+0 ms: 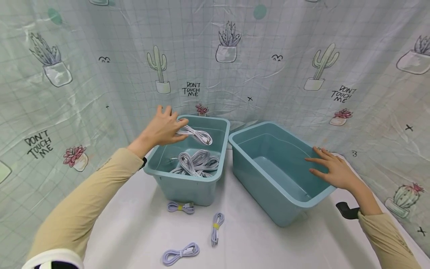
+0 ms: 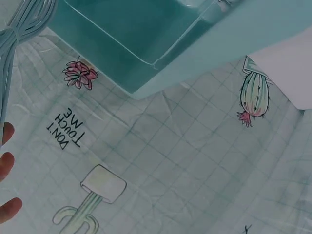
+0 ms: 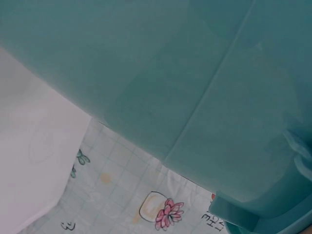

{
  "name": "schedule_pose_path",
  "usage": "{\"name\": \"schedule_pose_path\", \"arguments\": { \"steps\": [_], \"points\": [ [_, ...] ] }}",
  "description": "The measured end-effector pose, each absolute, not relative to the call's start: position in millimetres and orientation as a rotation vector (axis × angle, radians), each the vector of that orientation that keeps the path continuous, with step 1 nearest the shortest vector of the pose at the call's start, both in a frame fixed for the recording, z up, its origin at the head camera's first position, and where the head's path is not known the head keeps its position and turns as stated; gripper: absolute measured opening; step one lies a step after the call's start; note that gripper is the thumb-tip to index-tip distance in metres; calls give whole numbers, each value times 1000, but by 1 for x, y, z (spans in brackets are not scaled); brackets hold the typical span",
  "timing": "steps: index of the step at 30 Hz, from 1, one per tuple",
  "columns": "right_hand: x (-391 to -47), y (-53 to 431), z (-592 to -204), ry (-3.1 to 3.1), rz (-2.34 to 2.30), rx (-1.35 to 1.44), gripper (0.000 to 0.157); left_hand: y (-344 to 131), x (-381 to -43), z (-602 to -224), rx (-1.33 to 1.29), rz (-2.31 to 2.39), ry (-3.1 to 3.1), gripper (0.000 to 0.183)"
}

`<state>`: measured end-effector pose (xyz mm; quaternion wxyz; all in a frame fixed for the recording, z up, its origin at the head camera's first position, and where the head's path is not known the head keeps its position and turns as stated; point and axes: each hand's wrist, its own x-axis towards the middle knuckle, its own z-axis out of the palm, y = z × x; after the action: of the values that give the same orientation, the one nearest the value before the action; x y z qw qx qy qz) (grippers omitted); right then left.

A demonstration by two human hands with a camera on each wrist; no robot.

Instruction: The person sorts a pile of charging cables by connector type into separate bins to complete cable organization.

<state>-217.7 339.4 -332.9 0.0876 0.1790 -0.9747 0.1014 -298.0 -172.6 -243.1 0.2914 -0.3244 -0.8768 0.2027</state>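
My left hand pinches a coiled white cable over the left blue-green bin. In the left wrist view the cable hangs at the upper left, with some fingertips below it. Several more white cables lie tangled inside that bin. At the right bin, my right hand is over the right-hand rim, its fingers extended and spread. That bin's floor shows bare. The right wrist view is filled mostly by a blue-green bin wall, with no fingers clearly visible.
Three coiled cables lie on the white table in front of the bins: one with a yellow tie by the left bin, another yellow-tied one, and a white-tied one nearest me. A cactus-print curtain stands behind.
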Motion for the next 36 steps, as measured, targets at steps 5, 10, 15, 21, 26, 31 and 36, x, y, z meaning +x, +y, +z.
{"name": "schedule_pose_path", "arguments": {
  "steps": [5, 10, 15, 21, 26, 31, 36],
  "points": [
    [-217, 339, -333, -2907, 304, 524, 50, -163, -303, -246, -783, 549, -2458, 45],
    [-217, 339, -333, -2916, 310, 513, 50, -155, -303, -250, -708, 557, -2549, 52],
    [-217, 339, -333, -2912, 305, 523, 51, -155, -298, -252, -725, 524, -2520, 46],
    [-217, 341, -333, -2893, 301, 532, 49, -161, -291, -256, -791, 473, -2460, 41],
    [-217, 341, -334, -2885, 305, 529, 49, -165, -284, -259, -857, 449, -2387, 39],
    [-218, 341, -333, -2901, 306, 530, 50, -166, -271, -260, -938, 407, -2275, 35],
    [-218, 341, -333, -2900, 302, 528, 50, -166, -257, -264, -1046, 344, -2117, 28]
  ]
}}
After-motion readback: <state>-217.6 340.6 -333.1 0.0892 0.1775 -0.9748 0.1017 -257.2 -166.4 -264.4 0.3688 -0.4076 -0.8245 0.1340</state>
